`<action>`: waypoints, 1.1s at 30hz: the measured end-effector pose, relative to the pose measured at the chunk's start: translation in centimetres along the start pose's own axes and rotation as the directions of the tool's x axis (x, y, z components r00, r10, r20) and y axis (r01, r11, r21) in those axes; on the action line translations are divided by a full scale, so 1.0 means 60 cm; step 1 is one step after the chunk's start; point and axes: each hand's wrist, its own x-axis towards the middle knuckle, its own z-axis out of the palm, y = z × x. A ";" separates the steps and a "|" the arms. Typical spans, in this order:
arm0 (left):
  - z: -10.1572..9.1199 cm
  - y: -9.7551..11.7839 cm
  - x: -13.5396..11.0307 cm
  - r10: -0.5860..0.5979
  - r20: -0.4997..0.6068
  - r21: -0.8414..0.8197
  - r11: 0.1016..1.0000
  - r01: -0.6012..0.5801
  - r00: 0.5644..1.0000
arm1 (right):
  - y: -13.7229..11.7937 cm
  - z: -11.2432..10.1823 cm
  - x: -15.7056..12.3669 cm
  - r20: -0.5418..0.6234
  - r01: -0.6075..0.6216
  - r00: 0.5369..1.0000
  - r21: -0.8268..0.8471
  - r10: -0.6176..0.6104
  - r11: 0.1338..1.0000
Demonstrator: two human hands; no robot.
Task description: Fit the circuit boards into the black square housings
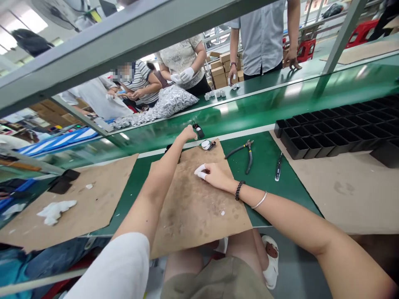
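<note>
My left hand [188,133] reaches out to the green conveyor belt, its fingers closed at the side of a small black case [198,131] with a pale patch on it. My right hand [212,173] hovers low over a stained brown cardboard sheet [187,207], with white finger cots on the thumb and forefinger. Those two fingertips are pinched together; anything between them is too small to make out. Between my hands, near the sheet's far edge, lies a round white-faced piece [206,144] with a dark part attached. Another dark object is partly hidden behind my left forearm.
Diagonal cutters [247,153] and a black tweezers-like tool [278,168] lie to the right. Rows of black open boxes [330,133] stand beyond them. A metal frame bar [93,54] crosses overhead. Across the belt, several people stand by a bag of small silvery parts [174,99].
</note>
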 end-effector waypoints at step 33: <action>-0.037 0.034 -0.285 0.109 0.426 -0.487 0.864 0.126 0.898 | -0.024 -0.029 0.012 -0.106 -0.165 0.943 0.673 0.315 0.721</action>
